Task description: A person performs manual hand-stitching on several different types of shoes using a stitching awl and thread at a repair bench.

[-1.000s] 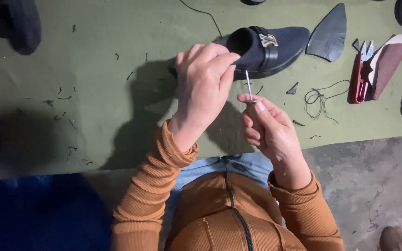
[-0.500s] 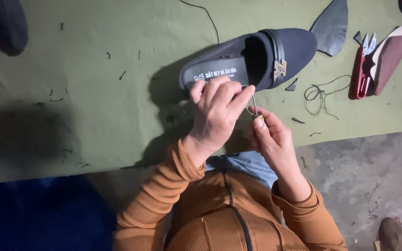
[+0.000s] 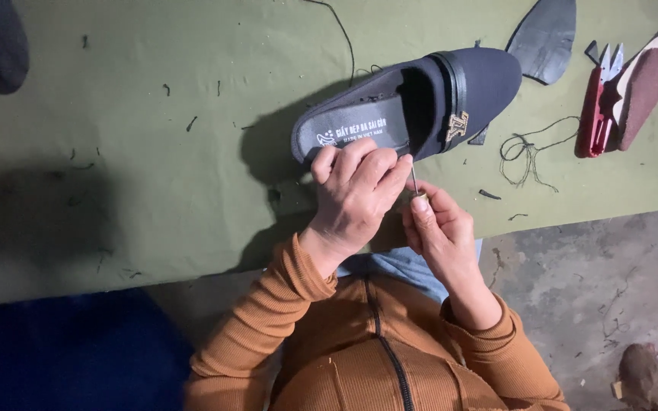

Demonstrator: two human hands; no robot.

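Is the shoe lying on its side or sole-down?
On its side: the shoe shows its opening and printed insole to the camera, steadied by the left hand.

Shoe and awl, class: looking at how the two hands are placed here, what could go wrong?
1. The awl in the right hand points up at the shoe, right beside the left hand; a slip might prick its fingers.
2. The loose thread on the green mat could snag.
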